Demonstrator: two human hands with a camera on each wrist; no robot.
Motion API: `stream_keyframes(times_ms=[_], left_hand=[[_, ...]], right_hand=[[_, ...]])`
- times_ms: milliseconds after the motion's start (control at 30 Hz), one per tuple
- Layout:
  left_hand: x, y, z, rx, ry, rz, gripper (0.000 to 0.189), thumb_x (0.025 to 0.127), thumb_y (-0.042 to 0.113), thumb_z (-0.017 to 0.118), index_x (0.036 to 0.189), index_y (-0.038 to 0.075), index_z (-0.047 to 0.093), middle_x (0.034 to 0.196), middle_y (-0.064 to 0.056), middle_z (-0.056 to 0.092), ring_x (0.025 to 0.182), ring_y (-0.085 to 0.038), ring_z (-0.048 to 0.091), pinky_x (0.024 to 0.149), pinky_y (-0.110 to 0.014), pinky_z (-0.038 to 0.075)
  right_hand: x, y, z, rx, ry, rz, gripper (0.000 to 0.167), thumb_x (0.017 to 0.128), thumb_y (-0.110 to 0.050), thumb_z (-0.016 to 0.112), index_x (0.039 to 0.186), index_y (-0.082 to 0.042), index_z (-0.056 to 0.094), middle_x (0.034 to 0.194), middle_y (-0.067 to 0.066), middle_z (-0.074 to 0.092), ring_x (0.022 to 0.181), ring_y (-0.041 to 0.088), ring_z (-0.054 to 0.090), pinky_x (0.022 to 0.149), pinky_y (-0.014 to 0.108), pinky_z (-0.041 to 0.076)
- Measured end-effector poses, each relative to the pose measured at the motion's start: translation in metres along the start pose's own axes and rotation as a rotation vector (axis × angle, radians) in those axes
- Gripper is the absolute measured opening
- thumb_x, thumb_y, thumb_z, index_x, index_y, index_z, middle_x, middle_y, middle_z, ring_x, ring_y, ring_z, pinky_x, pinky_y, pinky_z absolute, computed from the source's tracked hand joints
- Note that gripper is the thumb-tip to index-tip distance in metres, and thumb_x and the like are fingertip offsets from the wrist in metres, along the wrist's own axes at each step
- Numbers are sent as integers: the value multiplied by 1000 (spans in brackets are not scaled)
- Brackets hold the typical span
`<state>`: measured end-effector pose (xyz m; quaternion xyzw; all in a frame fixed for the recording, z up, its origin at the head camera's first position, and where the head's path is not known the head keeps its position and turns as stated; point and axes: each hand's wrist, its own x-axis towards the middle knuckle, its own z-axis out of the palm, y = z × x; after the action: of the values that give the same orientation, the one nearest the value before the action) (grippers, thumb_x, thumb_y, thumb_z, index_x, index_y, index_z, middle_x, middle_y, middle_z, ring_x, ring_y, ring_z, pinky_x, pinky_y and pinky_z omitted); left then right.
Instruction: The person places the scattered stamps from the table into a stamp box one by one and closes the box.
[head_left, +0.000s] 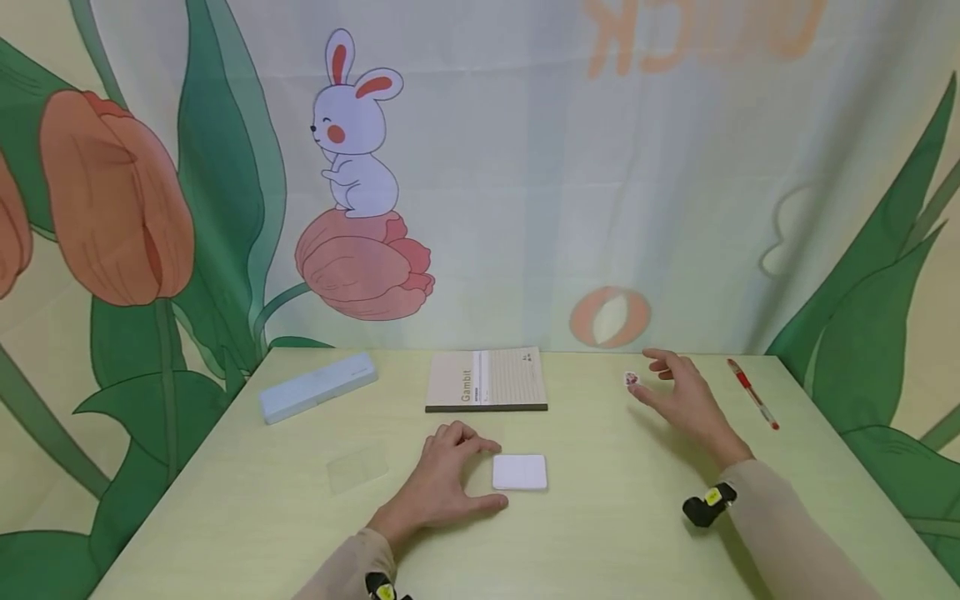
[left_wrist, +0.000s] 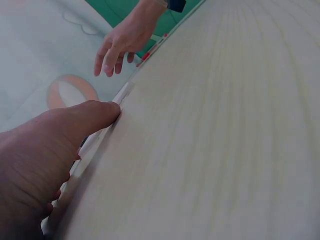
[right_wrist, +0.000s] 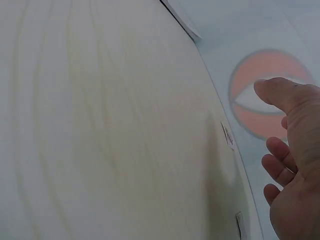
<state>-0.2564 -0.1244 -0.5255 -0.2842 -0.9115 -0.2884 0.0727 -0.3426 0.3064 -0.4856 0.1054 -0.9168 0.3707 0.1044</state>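
Observation:
My left hand (head_left: pixel 450 475) rests on the table at the left side of a white stack of cards or paper (head_left: pixel 520 472), thumb and index finger apart. In the left wrist view the thumb (left_wrist: pixel 95 117) partly covers what lies beyond it. Toward the back right my right hand (head_left: pixel 686 400) hovers with loosely bent fingers and holds nothing. Just beyond its thumb in the head view is a small white piece with a dark red print (head_left: pixel 632 379). The right wrist view shows this small printed piece (right_wrist: pixel 228 136) on the table, apart from the hand.
A notebook marked Gambit (head_left: pixel 487 381) lies at the back middle. Left of it is a pale blue case (head_left: pixel 318 388), with a clear sheet (head_left: pixel 357 467) nearer the front. A red pen (head_left: pixel 752 393) lies at the right. A printed curtain (head_left: pixel 487 208) hangs behind the table.

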Motion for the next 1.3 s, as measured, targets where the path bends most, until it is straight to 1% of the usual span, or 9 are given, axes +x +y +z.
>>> stream_keyframes(times_ms=[133, 300, 367, 567, 733, 867, 967, 1133, 1300], left_hand=[[0, 0, 0, -4, -1, -1, 65, 85, 59, 90, 137, 24, 76, 127, 2, 57, 121, -18, 46, 102, -43, 37], [0, 1, 0, -23, -3, -6, 60, 87, 55, 91, 136, 24, 76, 126, 2, 57, 121, -19, 46, 102, -44, 36], [0, 1, -1, -28, -7, -8, 60, 87, 55, 91, 136, 25, 76, 126, 2, 56, 121, -19, 46, 102, -45, 36], [0, 1, -2, -33, -13, -9, 60, 87, 57, 90, 136, 25, 76, 126, 3, 56, 121, -18, 46, 103, -44, 37], [-2, 0, -2, -28, -17, -14, 58, 90, 56, 88, 137, 26, 76, 126, 3, 56, 120, -17, 46, 103, -44, 37], [-2, 0, -2, -28, -15, -14, 55, 92, 54, 87, 137, 26, 75, 126, 3, 56, 119, -17, 45, 103, -44, 36], [-1, 0, -2, -33, -16, -11, 54, 92, 53, 87, 138, 25, 75, 125, 2, 56, 119, -18, 45, 102, -44, 36], [-1, 0, -2, -37, -12, -9, 55, 93, 54, 86, 138, 25, 75, 126, 2, 56, 119, -18, 45, 103, -45, 36], [-1, 0, -2, -34, -9, -11, 55, 92, 53, 86, 138, 25, 75, 126, 2, 56, 119, -18, 46, 103, -45, 36]], right_hand=[[12, 9, 1, 2, -58, 47, 76, 107, -35, 78, 167, -5, 43, 150, 30, 54, 140, 51, 52, 113, 69, 45], [24, 20, 3, -8, -106, 32, 78, 107, -41, 77, 166, -4, 43, 150, 32, 56, 139, 52, 53, 112, 70, 45], [26, 23, 3, -22, -124, 25, 79, 106, -43, 77, 166, -4, 43, 150, 32, 57, 139, 53, 53, 111, 71, 45], [29, 27, 2, -120, -162, 67, 80, 106, -45, 78, 167, -7, 43, 150, 29, 58, 139, 53, 47, 108, 80, 32], [28, 26, 3, -182, -193, 71, 71, 107, -41, 75, 164, -6, 51, 150, 32, 53, 134, 54, 41, 101, 76, 32], [27, 24, 5, -190, -192, 76, 55, 111, -33, 70, 158, -6, 59, 148, 34, 48, 132, 54, 38, 98, 73, 31], [27, 23, 6, -196, -178, 84, 47, 113, -30, 66, 154, -7, 62, 147, 34, 48, 132, 54, 39, 97, 73, 31], [31, 23, 7, -198, -154, 98, 40, 112, -28, 67, 146, -8, 66, 143, 32, 53, 131, 54, 41, 97, 71, 33], [35, 23, 8, -182, -133, 112, 38, 108, -26, 71, 140, -6, 66, 141, 30, 58, 131, 52, 44, 101, 73, 36]])
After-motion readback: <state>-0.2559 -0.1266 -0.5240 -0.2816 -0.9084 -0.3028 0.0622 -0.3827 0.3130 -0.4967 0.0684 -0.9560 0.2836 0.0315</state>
